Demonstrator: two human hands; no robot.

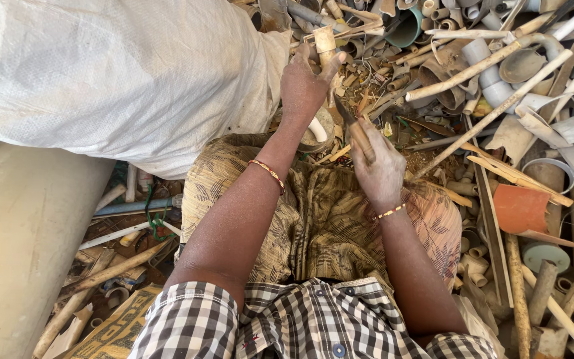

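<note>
Daylight falls bright and even over my lap, soft rather than harsh, with no hard-edged shadows. The white sack (121,73) at upper left catches the most light and nearly washes out, its weave barely readable. Under it, beside the big pale pipe (21,246), a pocket of deep shade swallows the small scraps. My forearms cast only faint shadow on the patterned cloth (320,213). Focus is sharp at the centre, with no motion blur. The wide lens bends straight pipes near the right edge and stretches my checked shirt (300,326) along the bottom.
</note>
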